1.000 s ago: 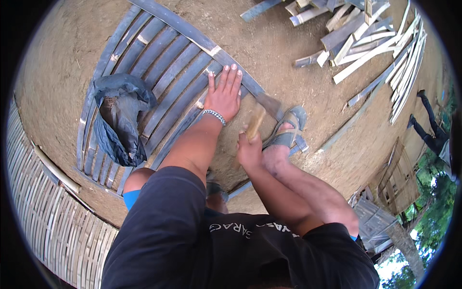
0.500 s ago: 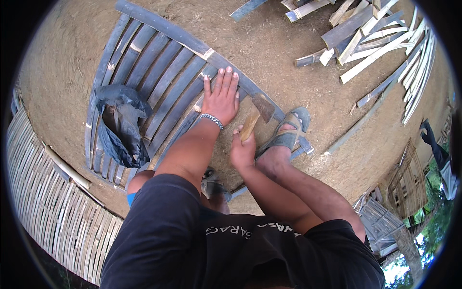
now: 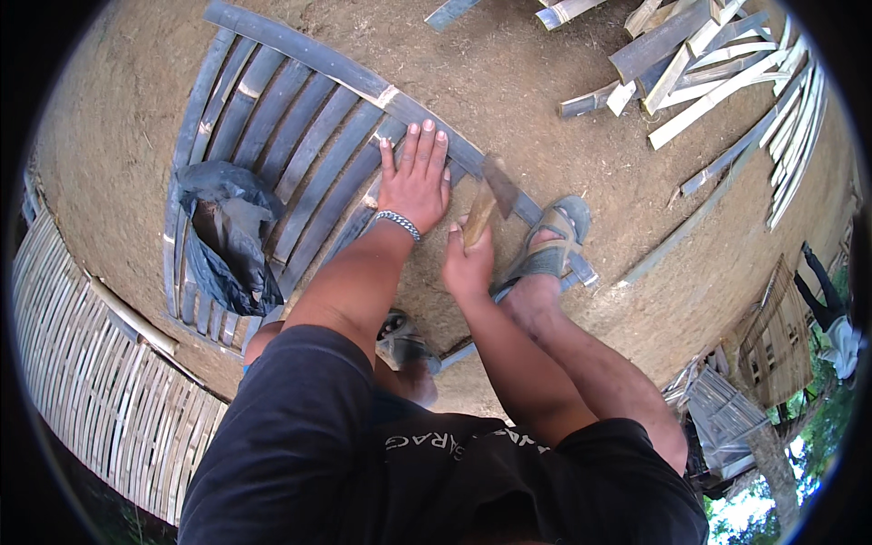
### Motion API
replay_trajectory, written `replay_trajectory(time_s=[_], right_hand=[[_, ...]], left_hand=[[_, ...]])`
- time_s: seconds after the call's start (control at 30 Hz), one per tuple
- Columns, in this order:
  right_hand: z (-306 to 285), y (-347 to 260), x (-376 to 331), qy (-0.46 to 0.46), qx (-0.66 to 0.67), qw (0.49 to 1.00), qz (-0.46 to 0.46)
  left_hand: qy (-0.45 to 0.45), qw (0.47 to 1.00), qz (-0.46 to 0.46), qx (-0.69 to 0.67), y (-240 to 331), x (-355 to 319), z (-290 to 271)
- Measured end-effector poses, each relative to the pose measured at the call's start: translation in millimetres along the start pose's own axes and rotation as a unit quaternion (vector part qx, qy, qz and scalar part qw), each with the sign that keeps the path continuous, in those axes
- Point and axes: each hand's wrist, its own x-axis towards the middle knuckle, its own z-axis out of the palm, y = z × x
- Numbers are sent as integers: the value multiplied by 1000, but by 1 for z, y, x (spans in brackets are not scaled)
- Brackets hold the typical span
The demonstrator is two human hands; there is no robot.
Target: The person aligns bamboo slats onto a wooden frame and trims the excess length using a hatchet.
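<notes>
A panel of dark bamboo slats (image 3: 309,145), nailed or set side by side under a long bamboo rail (image 3: 300,50), lies on the ground before me. My left hand (image 3: 416,186) rests flat on it, fingers stretched toward the rail. My right hand (image 3: 468,259) is closed round the wooden handle of a broad-bladed knife (image 3: 480,213). Its dark blade, blurred by motion, is over or beside the rail, right of my left hand; I cannot tell if they touch. On the panel's left part sits a crumpled black plastic bag (image 3: 227,182), its mouth open.
My sandalled foot (image 3: 549,241) is by the rail's right end, close to the blade. Split bamboo pieces (image 3: 672,73) are piled at the far right, with pale strips (image 3: 795,136) beside them. A pale slatted bamboo panel (image 3: 109,381) stands at left. Another person (image 3: 840,341) is at the right edge.
My right hand has lifted the knife slightly up and to the right. The left hand stays flat on the slats. The view has shifted a little.
</notes>
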Motion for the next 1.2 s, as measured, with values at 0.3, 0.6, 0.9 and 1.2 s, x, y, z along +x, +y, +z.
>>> replay_trajectory(time_s=[0.3, 0.6, 0.9, 1.2], right_hand=[[-4, 18, -9, 17, 47, 997, 60], [-2, 3, -15, 5, 12, 1000, 27], [-5, -6, -1, 33, 71, 997, 0], [0, 15, -34, 32, 52, 997, 46]], left_hand=[[-10, 1000, -3, 1, 2, -2, -5], [0, 1000, 0, 5, 2, -2, -3], [11, 1000, 4, 8, 1, -1, -1], [9, 1000, 6, 21, -1, 5, -4]])
